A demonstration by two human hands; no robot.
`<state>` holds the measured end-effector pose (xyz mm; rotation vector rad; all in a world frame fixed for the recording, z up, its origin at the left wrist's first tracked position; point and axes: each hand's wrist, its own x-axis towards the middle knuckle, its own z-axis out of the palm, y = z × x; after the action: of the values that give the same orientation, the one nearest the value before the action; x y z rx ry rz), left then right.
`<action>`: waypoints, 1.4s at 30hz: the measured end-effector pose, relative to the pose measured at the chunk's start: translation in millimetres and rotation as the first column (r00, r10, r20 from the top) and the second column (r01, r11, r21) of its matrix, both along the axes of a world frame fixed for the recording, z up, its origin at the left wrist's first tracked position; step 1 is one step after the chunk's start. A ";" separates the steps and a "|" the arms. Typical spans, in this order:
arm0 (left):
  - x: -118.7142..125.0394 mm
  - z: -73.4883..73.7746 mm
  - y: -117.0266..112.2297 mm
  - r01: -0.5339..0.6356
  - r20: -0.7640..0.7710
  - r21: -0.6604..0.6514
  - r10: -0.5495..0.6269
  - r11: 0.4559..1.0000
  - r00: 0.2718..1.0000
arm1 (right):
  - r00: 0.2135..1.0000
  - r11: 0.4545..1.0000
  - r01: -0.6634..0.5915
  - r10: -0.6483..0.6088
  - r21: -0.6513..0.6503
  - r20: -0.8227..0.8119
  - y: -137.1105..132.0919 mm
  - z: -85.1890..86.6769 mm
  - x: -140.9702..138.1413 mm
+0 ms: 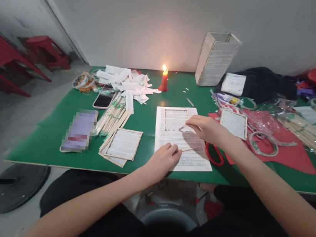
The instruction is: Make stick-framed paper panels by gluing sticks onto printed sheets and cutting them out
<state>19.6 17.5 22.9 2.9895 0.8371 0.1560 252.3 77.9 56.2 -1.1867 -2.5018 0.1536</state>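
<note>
A pale grey wall (pixel 131 14) rises behind a green table (pixel 52 128), and over on the left a red stool (pixel 48 51) stands on the grey floor. At the back of the table I see a tall paper-covered box (pixel 218 60), open at the top. Towards the front edge lies a printed sheet (pixel 161 150). The right hand (pixel 202 125) reaches in over it from the side, knuckles up; the left hand (pixel 164 160) rests low on its near part, palm down. A square stick frame (pixel 165 118) lies flat on the sheet's far part. The left fingers curl close together by a thin stick (pixel 191 149); whether they grip it, I can't tell. The right thumb and forefinger pinch a slim strip (pixel 182 128) at the frame's near side.
</note>
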 end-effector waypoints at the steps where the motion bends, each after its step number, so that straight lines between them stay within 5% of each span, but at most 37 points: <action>1: 0.0 -0.5 0.1 0.001 0.002 0.002 -0.001 1.000 1.000 | 1.000 1.000 0.005 -0.005 -0.005 -0.006 -0.6 0.8 1.9; 42: -0.6 -3.6 -0.6 -0.011 0.033 -0.012 0.011 1.000 0.999 | 0.998 0.995 0.050 -0.046 -0.085 0.043 -0.2 6.7 16.9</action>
<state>19.0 16.8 19.3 2.9633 0.8487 0.2002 269.2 77.6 62.9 -1.2958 -2.5226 0.2292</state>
